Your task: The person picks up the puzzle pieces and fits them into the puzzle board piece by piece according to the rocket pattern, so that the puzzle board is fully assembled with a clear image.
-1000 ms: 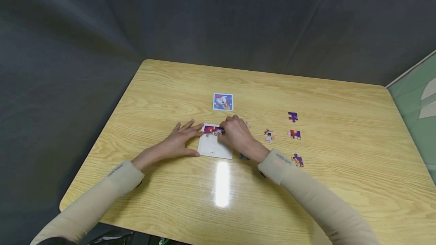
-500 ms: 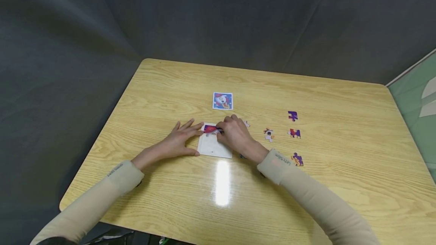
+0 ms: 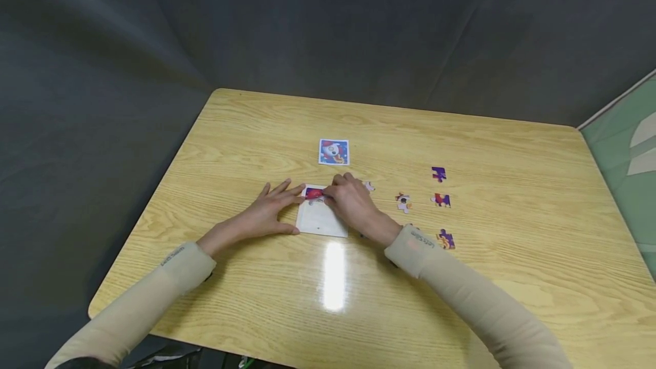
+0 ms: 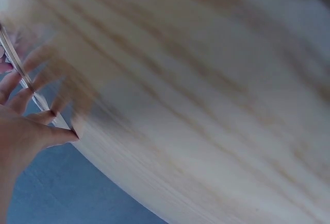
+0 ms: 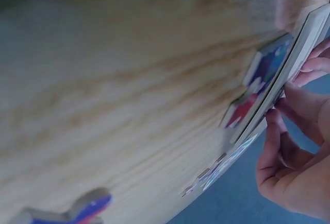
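- The white tray (image 3: 322,224) lies flat on the tabletop (image 3: 246,300), left of centre, with a red-and-purple piece (image 3: 314,192) at its far left; a shift of the tray would disturb that fit.
- The right hand (image 3: 353,204) reaches over the tray's far right part. Its grip is nearly closed, thumb and forefinger appearing to pinch a mostly hidden puzzle piece (image 5: 280,99). From where I stand, its orientation cannot be told; if turned wrongly, it may jam or ride up on its neighbour.
- The left hand (image 3: 267,215) has its grip wide, fingers extended and spread against the tray's left edge, grasping nothing. Excess sideways pressure could slide the tray right; too little could let it skid.
- A loose piece (image 3: 369,186) sits just right of the right hand; careless withdrawal could knock it.
- The right sleeve (image 3: 461,278) passes near the loose orange-and-purple piece (image 3: 446,239); a low forearm might drag it.
- Beyond the tray, the picture card (image 3: 333,152) stands well apart from both hands; disturbance there appears unlikely.
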Motion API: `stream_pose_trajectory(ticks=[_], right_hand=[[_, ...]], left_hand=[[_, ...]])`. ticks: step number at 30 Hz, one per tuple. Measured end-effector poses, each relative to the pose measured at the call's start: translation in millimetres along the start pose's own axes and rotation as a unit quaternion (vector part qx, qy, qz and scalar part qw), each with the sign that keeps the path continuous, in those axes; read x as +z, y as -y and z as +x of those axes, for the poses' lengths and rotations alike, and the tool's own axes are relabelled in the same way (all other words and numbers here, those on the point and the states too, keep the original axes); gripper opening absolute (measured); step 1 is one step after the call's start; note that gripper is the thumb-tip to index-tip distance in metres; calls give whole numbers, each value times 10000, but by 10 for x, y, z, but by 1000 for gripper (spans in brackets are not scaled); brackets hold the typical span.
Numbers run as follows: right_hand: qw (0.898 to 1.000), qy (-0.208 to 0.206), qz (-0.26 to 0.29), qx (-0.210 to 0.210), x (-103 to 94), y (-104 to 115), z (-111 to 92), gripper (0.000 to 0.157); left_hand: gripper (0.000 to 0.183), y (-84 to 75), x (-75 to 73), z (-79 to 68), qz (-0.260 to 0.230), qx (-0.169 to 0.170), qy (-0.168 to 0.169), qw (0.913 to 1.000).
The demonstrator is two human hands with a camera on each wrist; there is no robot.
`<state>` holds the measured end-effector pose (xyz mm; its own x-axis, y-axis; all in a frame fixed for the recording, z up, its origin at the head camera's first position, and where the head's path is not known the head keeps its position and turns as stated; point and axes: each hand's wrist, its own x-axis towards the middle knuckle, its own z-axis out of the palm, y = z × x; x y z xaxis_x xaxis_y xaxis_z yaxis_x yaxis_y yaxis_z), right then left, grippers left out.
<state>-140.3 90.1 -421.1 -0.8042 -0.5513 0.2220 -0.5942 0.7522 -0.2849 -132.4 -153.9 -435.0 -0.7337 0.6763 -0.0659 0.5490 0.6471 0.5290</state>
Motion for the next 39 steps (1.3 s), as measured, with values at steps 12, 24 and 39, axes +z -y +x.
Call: stream_pose_trajectory(ticks=[12, 24, 39], right_hand=[[9993, -293, 195, -88, -222, -207, -123, 34], [9919, -915, 476, 746, -591, -1086, -554, 32], [9865, -150, 674, 1484, -790, -1959, -1016, 48]], left_hand=[[74, 16, -4, 2, 106, -32, 63, 9999], [73, 30, -44, -72, 69, -53, -95, 9999], [72, 21, -59, -64, 111, -42, -85, 9999]])
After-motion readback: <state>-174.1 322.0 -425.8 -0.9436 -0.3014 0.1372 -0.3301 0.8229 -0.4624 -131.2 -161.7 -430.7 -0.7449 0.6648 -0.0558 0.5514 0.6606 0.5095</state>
